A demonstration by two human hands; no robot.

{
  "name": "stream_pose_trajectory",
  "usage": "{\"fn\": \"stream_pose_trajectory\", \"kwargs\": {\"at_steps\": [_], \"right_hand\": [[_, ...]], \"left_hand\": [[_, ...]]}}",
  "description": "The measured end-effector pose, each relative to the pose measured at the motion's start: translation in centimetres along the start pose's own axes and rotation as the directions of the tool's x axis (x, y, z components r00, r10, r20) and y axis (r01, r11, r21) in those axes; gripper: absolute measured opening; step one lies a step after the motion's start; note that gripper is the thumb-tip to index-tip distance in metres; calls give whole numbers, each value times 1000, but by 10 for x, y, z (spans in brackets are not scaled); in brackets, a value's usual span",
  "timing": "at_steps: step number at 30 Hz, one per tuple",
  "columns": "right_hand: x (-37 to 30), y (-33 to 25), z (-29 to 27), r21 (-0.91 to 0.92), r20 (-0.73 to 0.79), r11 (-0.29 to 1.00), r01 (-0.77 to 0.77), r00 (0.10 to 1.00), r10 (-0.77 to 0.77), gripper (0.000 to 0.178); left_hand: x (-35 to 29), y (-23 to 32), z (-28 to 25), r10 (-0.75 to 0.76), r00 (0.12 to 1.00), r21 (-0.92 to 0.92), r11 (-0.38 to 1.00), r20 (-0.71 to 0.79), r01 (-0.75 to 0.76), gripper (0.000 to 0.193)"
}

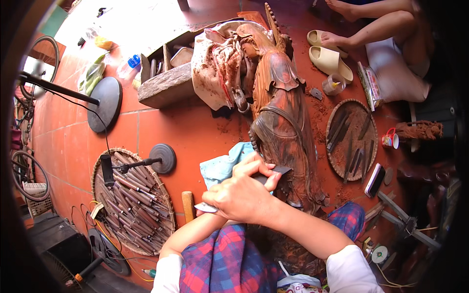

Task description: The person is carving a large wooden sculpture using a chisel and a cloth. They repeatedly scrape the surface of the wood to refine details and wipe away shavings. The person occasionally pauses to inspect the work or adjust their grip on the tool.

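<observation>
Checked cloth (pixel 215 261) lies nearest; left hand (pixel 250 165) pinches a dark piece (pixel 282 170) (grip of right hand (pixel 237 198): can't tell), likely finishing the statue (pixel 281 122); next needs steadiness.

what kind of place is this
Probably a wood-carving workshop, perhaps in a home: a carved figure that looks wooden, reddish-brown chips scattered beside it, and a round basket filled with slim tools.
</observation>
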State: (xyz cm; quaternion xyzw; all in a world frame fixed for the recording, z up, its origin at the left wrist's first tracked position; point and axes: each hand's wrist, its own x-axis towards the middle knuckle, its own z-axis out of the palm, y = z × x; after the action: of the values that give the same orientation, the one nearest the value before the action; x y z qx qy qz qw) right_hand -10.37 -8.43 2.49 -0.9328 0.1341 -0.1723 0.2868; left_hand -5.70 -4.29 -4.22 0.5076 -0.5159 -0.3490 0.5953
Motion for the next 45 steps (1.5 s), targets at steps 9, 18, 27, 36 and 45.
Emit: {"fn": "stream_pose_trajectory", "kwargs": {"at_steps": [9,18,27,36,45], "right_hand": [[-5,-11,-4,55,113,998,8,994,-14,15],[-5,-8,0,83,58,997,-8,998,4,25],[-7,-10,-7,65,47,998,26,998,-29,15],[-3,-1,2,-39,105,999,15,994,-11,13],[-3,-2,3,45,9,999,18,1000,-18,29]], "left_hand": [[4,9,1,-106,994,-9,994,-39,105,20],[6,4,1,-87,996,-65,994,-19,86,15],[9,14,0,-131,991,-37,991,-39,130,13],[15,12,-1,-90,995,-80,993,-39,87,18],[25,11,-1,-51,999,7,999,9,51,15]]}}
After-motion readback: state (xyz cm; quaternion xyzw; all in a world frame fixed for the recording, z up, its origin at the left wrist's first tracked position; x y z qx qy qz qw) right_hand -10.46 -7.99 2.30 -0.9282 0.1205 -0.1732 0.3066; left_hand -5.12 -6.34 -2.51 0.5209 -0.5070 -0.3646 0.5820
